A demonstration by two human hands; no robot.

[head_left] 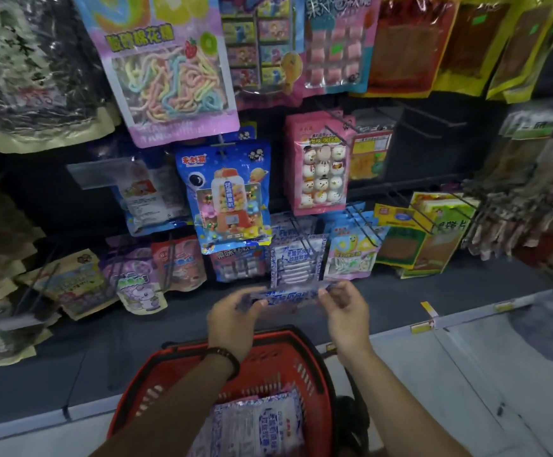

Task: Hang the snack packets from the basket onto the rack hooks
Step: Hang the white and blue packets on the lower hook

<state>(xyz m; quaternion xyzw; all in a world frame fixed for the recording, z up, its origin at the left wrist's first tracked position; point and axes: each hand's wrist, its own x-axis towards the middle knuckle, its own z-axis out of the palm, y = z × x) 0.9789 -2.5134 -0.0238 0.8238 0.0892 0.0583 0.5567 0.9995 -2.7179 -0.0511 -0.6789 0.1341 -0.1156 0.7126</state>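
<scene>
A blue-and-white snack packet lies flat between my hands, above the red basket. My left hand pinches its left end and my right hand pinches its right end. Just beyond it, matching blue-and-white packets hang on a rack hook in the lowest row. More of the same packets lie inside the basket near the bottom of the view.
The rack wall is crowded with hanging snack bags: a blue candy bag, a pink marshmallow bag, green-yellow bags at the right. Several bare hooks stick out at the upper right. A dark base shelf runs below.
</scene>
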